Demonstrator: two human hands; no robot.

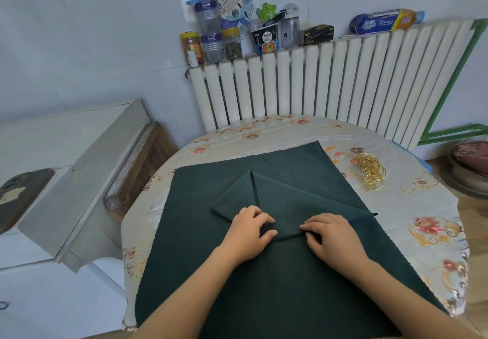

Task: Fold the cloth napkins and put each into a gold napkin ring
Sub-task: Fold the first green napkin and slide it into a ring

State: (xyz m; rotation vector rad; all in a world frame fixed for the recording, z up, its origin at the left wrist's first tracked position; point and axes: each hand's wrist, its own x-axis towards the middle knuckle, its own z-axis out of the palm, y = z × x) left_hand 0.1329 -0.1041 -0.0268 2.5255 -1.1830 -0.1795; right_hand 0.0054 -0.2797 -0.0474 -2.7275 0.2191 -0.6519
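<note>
White tiled walls and a radiator point(317, 82) back our round worktop point(435, 220), which leaves room to fold. We have a dark green cloth point(200, 246) spread flat as a base. On it lies the napkin point(290, 201), part-folded into a triangle. Our left hand point(249, 233) and right hand point(334, 235) each pinch its near edge, probably to roll or fold it. Rings point(371, 171) wait well apart at the right, within reach for later.
</note>
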